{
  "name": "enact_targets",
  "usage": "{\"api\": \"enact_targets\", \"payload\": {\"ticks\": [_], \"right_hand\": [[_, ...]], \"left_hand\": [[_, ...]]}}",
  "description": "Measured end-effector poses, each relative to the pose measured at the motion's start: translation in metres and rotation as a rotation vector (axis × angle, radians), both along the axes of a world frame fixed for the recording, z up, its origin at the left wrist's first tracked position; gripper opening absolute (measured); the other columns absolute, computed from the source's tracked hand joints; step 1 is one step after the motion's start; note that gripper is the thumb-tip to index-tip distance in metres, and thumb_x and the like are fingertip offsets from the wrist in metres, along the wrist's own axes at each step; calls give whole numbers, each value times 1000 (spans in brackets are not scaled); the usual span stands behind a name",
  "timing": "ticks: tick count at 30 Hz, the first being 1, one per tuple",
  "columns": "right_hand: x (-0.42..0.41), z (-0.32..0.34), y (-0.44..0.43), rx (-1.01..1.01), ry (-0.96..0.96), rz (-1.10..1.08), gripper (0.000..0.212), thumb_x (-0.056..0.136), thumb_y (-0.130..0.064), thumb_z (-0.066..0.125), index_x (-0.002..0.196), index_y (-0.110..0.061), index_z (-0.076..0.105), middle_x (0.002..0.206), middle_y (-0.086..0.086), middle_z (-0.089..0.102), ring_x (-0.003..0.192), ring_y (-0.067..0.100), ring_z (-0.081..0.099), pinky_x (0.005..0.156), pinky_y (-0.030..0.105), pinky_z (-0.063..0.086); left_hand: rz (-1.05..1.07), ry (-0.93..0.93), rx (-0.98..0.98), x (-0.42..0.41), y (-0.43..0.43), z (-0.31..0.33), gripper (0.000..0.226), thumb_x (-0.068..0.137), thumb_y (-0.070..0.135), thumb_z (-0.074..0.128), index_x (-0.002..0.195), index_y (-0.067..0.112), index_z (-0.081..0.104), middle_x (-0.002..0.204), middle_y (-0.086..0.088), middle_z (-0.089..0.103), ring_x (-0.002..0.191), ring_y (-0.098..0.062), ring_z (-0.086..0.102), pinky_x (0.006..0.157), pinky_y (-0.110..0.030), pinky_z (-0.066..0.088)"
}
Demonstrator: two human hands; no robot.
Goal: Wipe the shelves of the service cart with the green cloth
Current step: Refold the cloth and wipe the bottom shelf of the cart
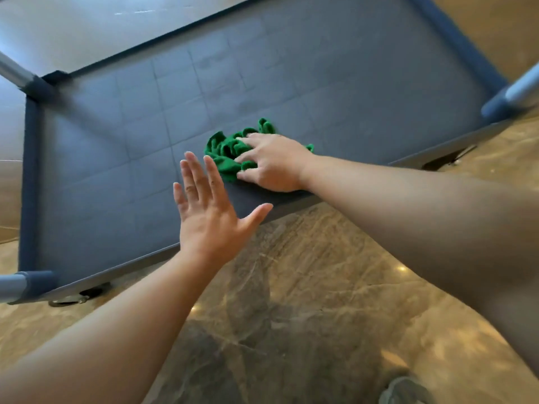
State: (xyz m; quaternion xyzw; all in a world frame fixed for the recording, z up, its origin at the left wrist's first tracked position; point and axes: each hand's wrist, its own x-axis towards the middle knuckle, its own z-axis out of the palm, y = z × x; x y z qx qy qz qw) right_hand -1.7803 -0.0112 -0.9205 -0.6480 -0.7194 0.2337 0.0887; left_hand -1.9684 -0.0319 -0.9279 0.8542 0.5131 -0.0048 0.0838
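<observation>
Right hand (271, 163) flat on top of a crumpled bright green cloth (224, 150), pressing it down onto the wide dark grey flat shelf of the cart (262, 68). Fingers (248, 155) spread apart and only a little bent, tips sunk into the soft folds, not wrapped round them.

Left hand (210, 220) held wide open, palm down, over the near edge of the shelf, just beside the cloth. Fingers (192, 179) straight and fanned out, thumb stuck out to the side, holding nothing. Hard to tell whether touching the shelf or just above it.

Green cloth bunched up in a small wrinkly heap, half hidden under the right hand. Loops and folds poking out past the fingertips, one small bit showing behind the wrist. Close to the near edge of the shelf, about midway along it, well apart from the shelf's corners.

Faint square lines across the shelf top, raised rim all round. Round silver posts (14, 72) at the shelf's corners. Shiny brown marble floor (306, 287) below the shelf.
</observation>
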Motion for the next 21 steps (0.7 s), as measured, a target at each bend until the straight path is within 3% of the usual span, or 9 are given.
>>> {"api": "enact_targets", "payload": {"ticks": [5,9,15,21], "right_hand": [[31,3,-39,-18,-40,10,48,102,-41,47,149,-33,44,165,3,22,153,18,14,122,31,13],[86,7,-62,-64,-141,-217,51,102,-38,44,152,-37,36,166,10,16,153,21,12,123,40,10],[139,14,-79,-162,-213,-479,55,100,-38,41,153,-42,30,168,7,8,154,18,7,123,48,2],[204,22,-106,-235,-278,-858,55,101,-31,32,155,-35,27,166,16,10,152,31,13,121,47,12]], "left_hand": [[7,-23,-50,1,2,2,126,67,99,11,153,14,-25,161,-13,-30,149,-24,-27,120,-49,-13],[45,-25,-71,2,4,2,128,65,100,10,154,14,-23,162,-12,-27,151,-23,-23,122,-48,-9],[68,-18,-101,1,3,7,119,75,90,24,154,15,-24,162,-9,-30,149,-21,-27,121,-45,-12],[72,0,-120,-4,4,7,119,75,92,22,153,16,-25,162,-7,-31,149,-20,-27,122,-48,-10]]}}
